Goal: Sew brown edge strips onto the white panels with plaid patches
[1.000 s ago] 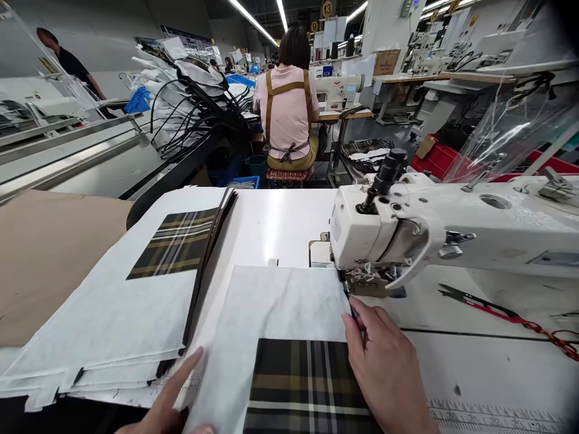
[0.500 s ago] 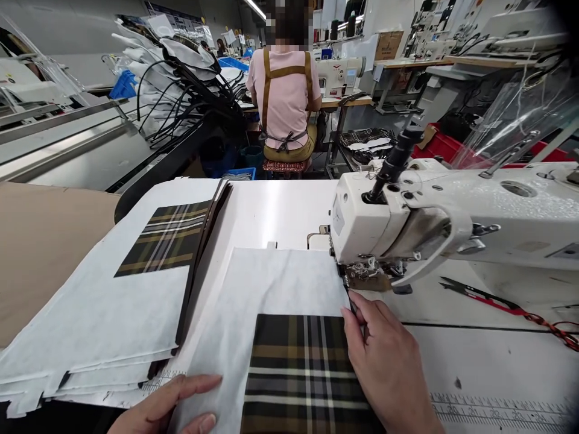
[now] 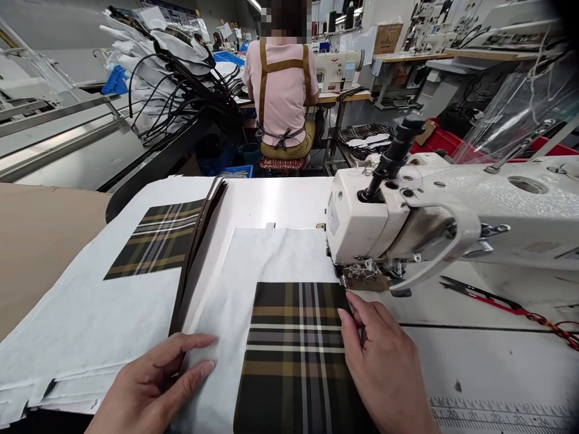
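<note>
At the sewing-machine table, a plaid fabric panel lies on a white non-woven sheet, its lower part cut off by the bottom of the view. The right hand lies along the panel's right edge, narrowly curved, with its fingertips at the upper right corner, just beside the presser foot. Whether these fingers pinch the cloth or only press on it cannot be told. The left hand rests open on the white sheet, fingers extended toward the panel and near its left edge but not touching it; the wrist is cut off by the frame. The panel lies between the hands.

The sewing machine head overhangs the panel's top right corner and hides the needle, so it cannot be seen whether the cloth lies beneath the foot. Left of the hands, a second plaid panel lies on a stack of white sheets, with a dark folded strip along its right side. Red-handled thread snips lie on the table, and a printed ruler scale runs along its front edge. A co-worker sits with their back turned at a farther machine.
</note>
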`<state>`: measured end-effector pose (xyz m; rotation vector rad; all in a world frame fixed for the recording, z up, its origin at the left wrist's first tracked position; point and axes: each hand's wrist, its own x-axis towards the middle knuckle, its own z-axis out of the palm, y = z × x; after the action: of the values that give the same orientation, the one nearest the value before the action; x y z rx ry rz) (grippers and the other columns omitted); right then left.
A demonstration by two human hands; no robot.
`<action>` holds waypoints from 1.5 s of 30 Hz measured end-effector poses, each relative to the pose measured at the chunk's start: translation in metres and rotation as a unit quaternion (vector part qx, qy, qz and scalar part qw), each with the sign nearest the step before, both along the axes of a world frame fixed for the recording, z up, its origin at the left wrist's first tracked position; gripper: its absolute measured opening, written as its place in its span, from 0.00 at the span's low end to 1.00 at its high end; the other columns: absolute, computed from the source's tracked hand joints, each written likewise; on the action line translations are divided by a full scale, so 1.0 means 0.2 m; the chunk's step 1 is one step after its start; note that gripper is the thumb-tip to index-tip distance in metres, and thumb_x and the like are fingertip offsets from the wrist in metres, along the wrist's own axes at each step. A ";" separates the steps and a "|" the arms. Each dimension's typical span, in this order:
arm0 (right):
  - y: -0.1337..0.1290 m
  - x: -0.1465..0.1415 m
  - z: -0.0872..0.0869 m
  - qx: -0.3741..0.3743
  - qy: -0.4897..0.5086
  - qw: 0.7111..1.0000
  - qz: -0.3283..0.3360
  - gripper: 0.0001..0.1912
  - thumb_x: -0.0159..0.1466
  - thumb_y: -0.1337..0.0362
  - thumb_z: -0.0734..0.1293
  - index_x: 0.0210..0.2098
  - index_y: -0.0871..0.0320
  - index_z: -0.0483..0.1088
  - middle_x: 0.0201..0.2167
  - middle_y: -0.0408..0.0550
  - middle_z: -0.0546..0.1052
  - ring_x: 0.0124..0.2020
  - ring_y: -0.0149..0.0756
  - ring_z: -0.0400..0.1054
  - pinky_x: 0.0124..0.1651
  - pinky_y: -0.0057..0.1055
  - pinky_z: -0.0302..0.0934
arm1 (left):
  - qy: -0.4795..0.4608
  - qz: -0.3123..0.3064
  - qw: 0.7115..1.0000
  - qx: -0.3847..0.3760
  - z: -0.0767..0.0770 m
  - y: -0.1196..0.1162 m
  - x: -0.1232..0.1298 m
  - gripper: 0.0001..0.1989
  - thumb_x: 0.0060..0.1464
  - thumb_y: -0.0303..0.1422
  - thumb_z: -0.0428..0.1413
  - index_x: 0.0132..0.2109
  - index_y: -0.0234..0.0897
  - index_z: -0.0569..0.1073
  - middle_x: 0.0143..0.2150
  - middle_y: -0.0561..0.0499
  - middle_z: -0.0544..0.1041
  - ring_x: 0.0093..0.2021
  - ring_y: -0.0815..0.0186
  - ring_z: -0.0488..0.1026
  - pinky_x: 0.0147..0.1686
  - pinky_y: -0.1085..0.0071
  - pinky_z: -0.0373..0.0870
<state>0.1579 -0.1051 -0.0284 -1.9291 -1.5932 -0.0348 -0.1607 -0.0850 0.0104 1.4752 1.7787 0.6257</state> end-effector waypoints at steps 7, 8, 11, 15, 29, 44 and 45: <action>0.00 0.00 0.01 -0.001 0.001 1.000 -0.001 0.26 0.79 0.49 0.52 0.54 0.59 0.73 0.40 0.47 0.79 0.34 0.39 0.76 0.31 0.36 0.66 | 0.185 -0.088 0.964 0.169 0.00 0.09 0.05 0.21 0.62 0.54 0.58 0.54 0.48 0.78 0.51 0.49 0.73 0.39 0.63 0.74 0.28 0.73 0.71; 0.00 0.00 0.01 0.004 -0.002 1.000 0.000 0.25 0.79 0.50 0.52 0.54 0.59 0.74 0.40 0.47 0.79 0.34 0.39 0.76 0.31 0.36 0.66 | 0.216 -0.120 0.942 0.227 0.01 0.10 0.08 0.18 0.64 0.50 0.57 0.56 0.48 0.77 0.57 0.47 0.71 0.44 0.62 0.75 0.31 0.73 0.73; 0.00 0.00 0.01 0.016 -0.009 1.000 -0.004 0.24 0.78 0.50 0.53 0.52 0.58 0.74 0.40 0.47 0.79 0.35 0.39 0.76 0.30 0.36 0.65 | 0.232 -0.304 0.864 0.328 0.05 0.17 0.27 0.16 0.69 0.36 0.55 0.61 0.45 0.73 0.63 0.44 0.69 0.57 0.57 0.73 0.52 0.63 0.76; 0.01 0.01 0.01 0.018 -0.005 1.000 0.000 0.23 0.77 0.50 0.55 0.52 0.58 0.75 0.39 0.47 0.79 0.34 0.38 0.76 0.29 0.34 0.65 | 0.191 -0.511 0.764 0.345 0.06 0.34 0.56 0.21 0.72 0.42 0.53 0.64 0.36 0.70 0.66 0.41 0.72 0.65 0.51 0.68 0.61 0.52 0.69; 0.01 0.00 0.00 -0.006 0.023 1.000 -0.005 0.18 0.75 0.56 0.58 0.54 0.56 0.73 0.41 0.46 0.79 0.35 0.39 0.75 0.34 0.37 0.65 | 0.173 -0.585 0.716 0.340 0.00 0.54 0.76 0.26 0.73 0.48 0.48 0.66 0.33 0.70 0.69 0.40 0.70 0.67 0.50 0.67 0.63 0.52 0.64; 0.01 0.00 0.00 -0.018 0.027 0.999 -0.011 0.19 0.75 0.56 0.57 0.55 0.58 0.73 0.41 0.47 0.78 0.36 0.42 0.75 0.34 0.38 0.63 | 0.158 -0.577 0.714 0.362 0.00 0.54 0.78 0.23 0.72 0.45 0.51 0.63 0.33 0.72 0.66 0.40 0.73 0.65 0.52 0.70 0.61 0.54 0.66; 0.01 0.00 0.00 -0.016 0.025 0.999 -0.011 0.19 0.75 0.56 0.57 0.55 0.58 0.73 0.41 0.47 0.78 0.36 0.42 0.75 0.34 0.38 0.63 | 0.159 -0.578 0.715 0.361 0.00 0.54 0.78 0.23 0.72 0.45 0.51 0.63 0.33 0.72 0.66 0.40 0.73 0.65 0.52 0.70 0.61 0.54 0.66</action>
<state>0.1570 -0.1035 -0.0286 -1.9573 -1.5488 0.0305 -0.0046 0.0230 0.0096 2.9232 0.3968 0.3639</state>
